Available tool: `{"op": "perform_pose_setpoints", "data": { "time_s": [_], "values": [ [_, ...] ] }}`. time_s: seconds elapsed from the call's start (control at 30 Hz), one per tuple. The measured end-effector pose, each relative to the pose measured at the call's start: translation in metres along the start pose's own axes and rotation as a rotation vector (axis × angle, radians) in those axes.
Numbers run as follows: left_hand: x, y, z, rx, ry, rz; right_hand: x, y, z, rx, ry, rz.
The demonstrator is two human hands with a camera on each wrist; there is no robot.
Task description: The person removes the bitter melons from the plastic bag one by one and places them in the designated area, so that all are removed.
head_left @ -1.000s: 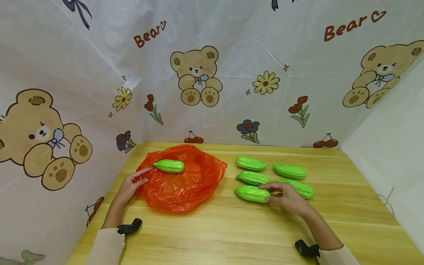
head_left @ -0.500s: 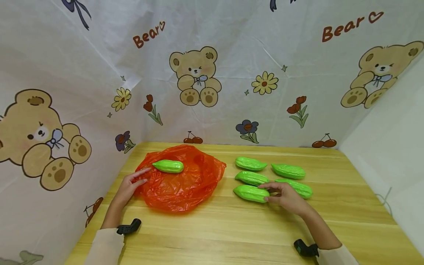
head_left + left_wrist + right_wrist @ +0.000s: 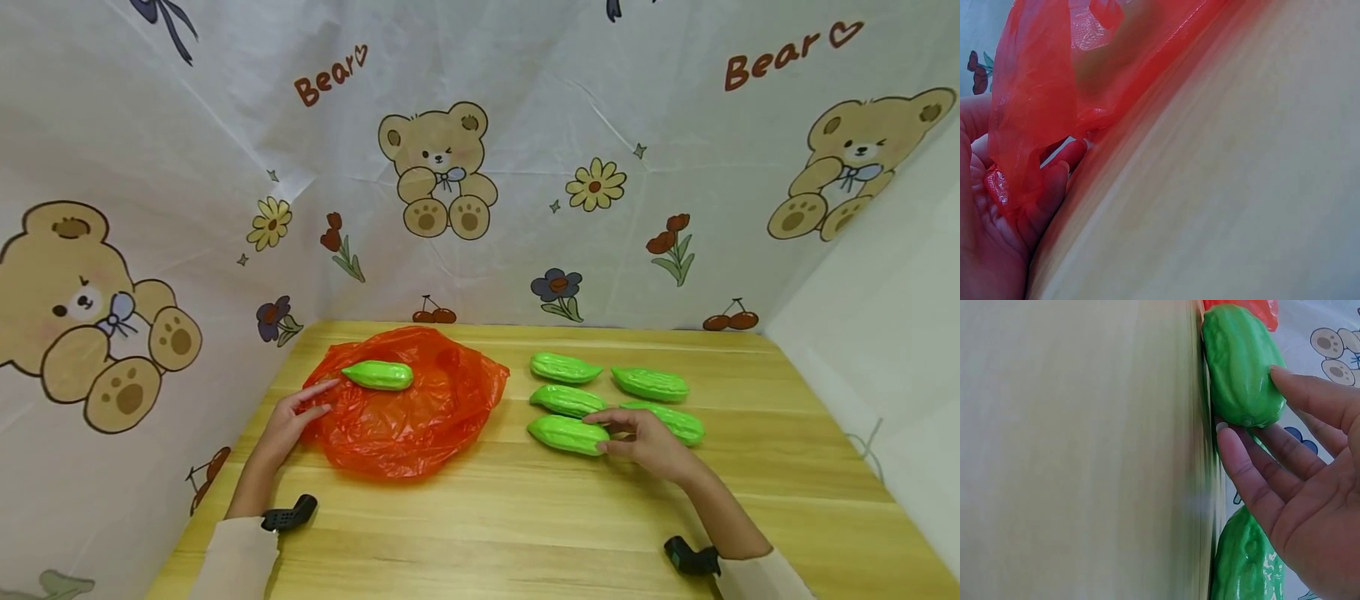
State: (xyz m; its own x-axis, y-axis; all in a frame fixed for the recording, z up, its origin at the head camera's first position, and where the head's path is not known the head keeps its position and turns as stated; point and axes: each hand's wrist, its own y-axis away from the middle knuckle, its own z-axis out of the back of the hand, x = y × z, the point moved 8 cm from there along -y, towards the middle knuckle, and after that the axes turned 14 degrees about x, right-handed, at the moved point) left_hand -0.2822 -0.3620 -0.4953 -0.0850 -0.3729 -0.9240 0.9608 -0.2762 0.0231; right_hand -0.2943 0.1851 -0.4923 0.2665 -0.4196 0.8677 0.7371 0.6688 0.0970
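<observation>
In the head view a thin red plastic bag (image 3: pixel 408 446) lies spread on the table, and a green bitter melon (image 3: pixel 380 375) rests on it. My left hand (image 3: pixel 288 421) holds the bag's left edge; in the left wrist view bunched film runs into the palm, partly hiding the fingers. To the right, my right hand (image 3: pixel 645 440) pinches the blunt end of the nearest bitter melon (image 3: pixel 564 435), which lies flat with its pointed tip to the left. The right wrist view shows the thumb against this melon's side, the other fingers partly behind it.
Behind the pinched melon lie two bitter melons, a middle one (image 3: pixel 566 400) and a back one (image 3: pixel 564 367). Further right are another two, the front one (image 3: pixel 678 423) partly behind my right hand. The wooden table (image 3: pixel 465 542) meets a bear-printed sheet (image 3: pixel 495 283) at the back.
</observation>
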Motion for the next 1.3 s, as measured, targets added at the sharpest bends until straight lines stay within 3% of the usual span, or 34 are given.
{"op": "perform_pose_setpoints", "data": {
  "time_s": [0.43, 0.77, 1.17, 1.3],
  "values": [
    [-0.001, 0.001, 0.002, -0.015, -0.049, -0.024, 0.002, -0.001, 0.002, 0.004, 0.037, 0.003],
    [0.035, -0.011, 0.009, -0.020, -0.058, -0.011, 0.006, -0.001, 0.004, -0.016, 0.067, 0.012],
    [0.033, -0.012, 0.009, -0.021, -0.057, -0.031, 0.020, 0.008, 0.011, -0.090, 0.117, -0.008],
    [0.023, -0.008, 0.006, -0.019, -0.041, -0.024, 0.028, 0.010, 0.014, -0.115, 0.141, -0.017]
  ]
}}
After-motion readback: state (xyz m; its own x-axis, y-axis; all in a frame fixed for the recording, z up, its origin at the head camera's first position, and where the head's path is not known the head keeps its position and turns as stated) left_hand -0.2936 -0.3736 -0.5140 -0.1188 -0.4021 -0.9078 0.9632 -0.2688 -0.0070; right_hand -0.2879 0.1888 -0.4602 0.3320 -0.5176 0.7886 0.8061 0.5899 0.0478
